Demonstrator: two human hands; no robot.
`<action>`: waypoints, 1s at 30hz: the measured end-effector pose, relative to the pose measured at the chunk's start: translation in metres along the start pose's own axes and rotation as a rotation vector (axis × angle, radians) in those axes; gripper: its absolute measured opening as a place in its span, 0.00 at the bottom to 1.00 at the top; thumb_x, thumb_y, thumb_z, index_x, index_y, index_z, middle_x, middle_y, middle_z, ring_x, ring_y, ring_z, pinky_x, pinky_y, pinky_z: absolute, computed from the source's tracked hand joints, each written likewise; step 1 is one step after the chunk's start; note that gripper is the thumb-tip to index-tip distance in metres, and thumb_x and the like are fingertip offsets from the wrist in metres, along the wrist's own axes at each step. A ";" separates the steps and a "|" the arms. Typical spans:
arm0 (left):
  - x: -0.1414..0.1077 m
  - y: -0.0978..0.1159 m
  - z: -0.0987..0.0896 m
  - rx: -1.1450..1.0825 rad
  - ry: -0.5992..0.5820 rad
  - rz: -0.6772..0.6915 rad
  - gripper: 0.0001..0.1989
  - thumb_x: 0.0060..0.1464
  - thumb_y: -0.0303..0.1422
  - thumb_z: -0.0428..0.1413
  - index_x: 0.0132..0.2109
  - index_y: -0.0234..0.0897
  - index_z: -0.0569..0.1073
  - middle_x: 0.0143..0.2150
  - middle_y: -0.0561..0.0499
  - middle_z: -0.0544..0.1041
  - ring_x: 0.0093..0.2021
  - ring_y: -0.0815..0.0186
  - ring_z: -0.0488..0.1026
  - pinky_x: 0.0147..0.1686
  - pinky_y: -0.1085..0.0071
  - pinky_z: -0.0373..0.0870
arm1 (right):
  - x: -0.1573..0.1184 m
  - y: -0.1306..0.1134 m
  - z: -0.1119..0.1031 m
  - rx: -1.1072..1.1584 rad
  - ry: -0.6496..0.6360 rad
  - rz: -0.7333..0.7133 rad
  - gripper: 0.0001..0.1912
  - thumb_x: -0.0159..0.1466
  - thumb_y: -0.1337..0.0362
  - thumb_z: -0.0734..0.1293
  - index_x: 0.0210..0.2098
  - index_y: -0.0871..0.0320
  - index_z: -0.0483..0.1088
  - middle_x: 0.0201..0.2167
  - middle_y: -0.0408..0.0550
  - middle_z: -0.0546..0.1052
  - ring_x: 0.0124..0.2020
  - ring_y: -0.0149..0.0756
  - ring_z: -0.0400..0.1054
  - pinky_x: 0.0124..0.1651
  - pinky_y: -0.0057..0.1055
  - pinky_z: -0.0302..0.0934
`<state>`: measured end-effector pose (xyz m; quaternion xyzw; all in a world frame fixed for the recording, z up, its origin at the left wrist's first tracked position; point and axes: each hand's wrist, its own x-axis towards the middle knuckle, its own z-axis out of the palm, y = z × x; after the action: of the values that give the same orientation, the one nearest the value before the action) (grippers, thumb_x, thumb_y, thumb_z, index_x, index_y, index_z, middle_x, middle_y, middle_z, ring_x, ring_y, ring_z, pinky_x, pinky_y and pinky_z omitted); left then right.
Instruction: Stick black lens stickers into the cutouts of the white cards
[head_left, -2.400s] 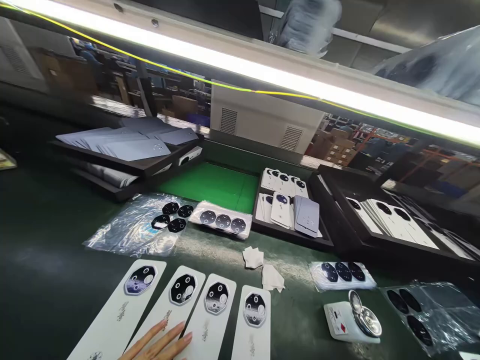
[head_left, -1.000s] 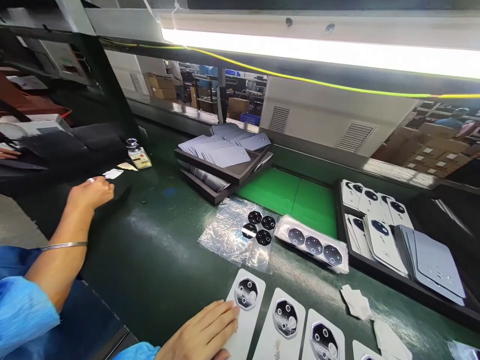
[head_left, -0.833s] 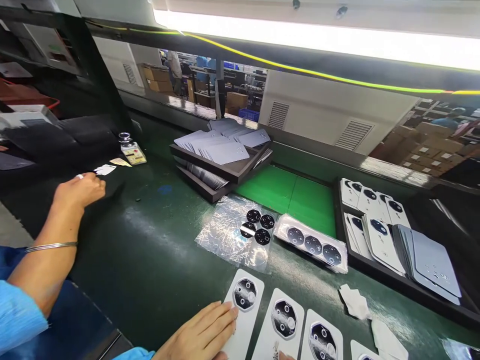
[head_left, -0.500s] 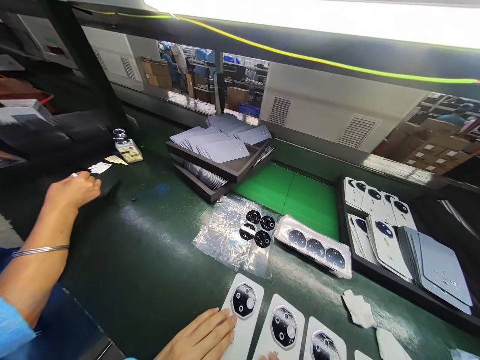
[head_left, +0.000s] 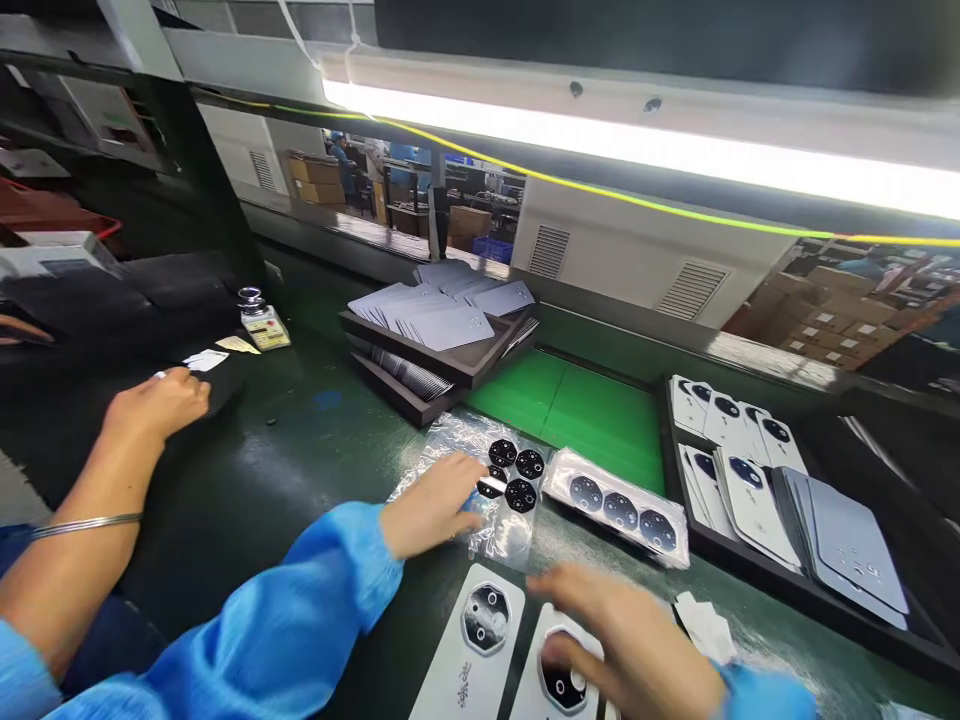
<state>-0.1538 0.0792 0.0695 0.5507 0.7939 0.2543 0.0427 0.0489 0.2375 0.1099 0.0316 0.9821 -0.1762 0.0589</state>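
My left hand [head_left: 435, 500] reaches over a clear plastic sheet [head_left: 442, 430]. Its fingertips are by the black camera-shaped stickers [head_left: 520, 495] lying there, thumb apart from the fingers, nothing visibly held. My right hand [head_left: 630, 630], slightly blurred, hovers at the lower right with index finger and thumb spread. Its thumb overlaps the camera bump of one white phone back cover [head_left: 529, 690]. To the left lies another white back cover [head_left: 469, 680] with a dark, faceted camera area, touched by neither hand. A wrapped stack of round dark stickers [head_left: 620, 510] rests beyond my right hand.
A black tray of white and grey-blue back covers [head_left: 855, 550] stands at right. Stacked trays [head_left: 469, 370] hold more covers at the back. A co-worker's hand [head_left: 161, 405] rests at left, near a small bottle [head_left: 262, 320]. White scraps [head_left: 705, 625] lie by my right sleeve. A lamp [head_left: 600, 140] hangs above.
My left hand has left the white back cover and moved forward to the black stickers. My right hand has risen into view over the covers. The view has tilted up slightly.
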 end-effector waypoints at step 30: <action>0.026 -0.038 0.028 -0.007 -0.094 -0.125 0.29 0.58 0.29 0.58 0.64 0.45 0.60 0.66 0.44 0.63 0.65 0.50 0.61 0.63 0.51 0.60 | 0.162 0.008 0.018 -0.100 -0.054 0.145 0.26 0.56 0.70 0.73 0.52 0.65 0.63 0.53 0.57 0.66 0.54 0.48 0.63 0.51 0.42 0.64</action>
<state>-0.1865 0.1028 0.0339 0.5111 0.8230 0.2278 0.0977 -0.1091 0.2456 0.0696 0.0951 0.9828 -0.1229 0.0998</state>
